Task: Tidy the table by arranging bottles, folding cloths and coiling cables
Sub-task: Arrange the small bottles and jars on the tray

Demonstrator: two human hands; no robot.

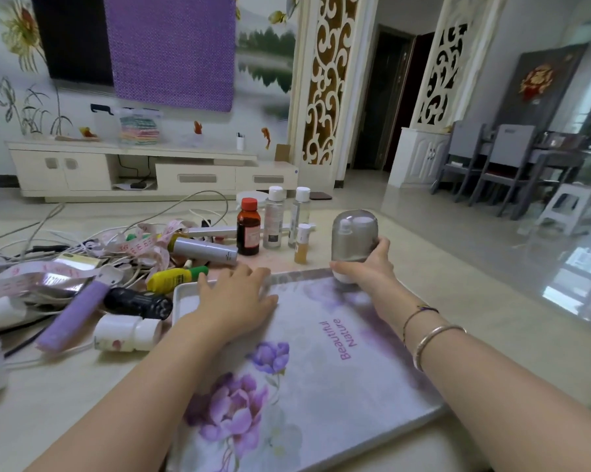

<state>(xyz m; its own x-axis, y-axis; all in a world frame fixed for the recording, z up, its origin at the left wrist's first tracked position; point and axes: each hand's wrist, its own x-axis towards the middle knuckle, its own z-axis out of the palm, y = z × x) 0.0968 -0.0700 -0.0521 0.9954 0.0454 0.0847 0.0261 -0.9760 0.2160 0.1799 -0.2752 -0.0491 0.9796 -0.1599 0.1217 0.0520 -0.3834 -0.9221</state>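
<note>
R hand (367, 267) grips jar (353, 238); tray (321, 369) reads "Beautiful Nature".

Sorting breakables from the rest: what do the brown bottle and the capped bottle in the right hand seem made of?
Brown bottle: amber, see-through, glossy; glass or plastic, can't tell. Capped bottle gripped by the right hand: clear domed cover, probably plastic.

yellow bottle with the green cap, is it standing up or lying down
Lying down. The yellow bottle rests on its side among the cables, green cap pointing right toward the tray, unlike the upright brown bottle.
</note>
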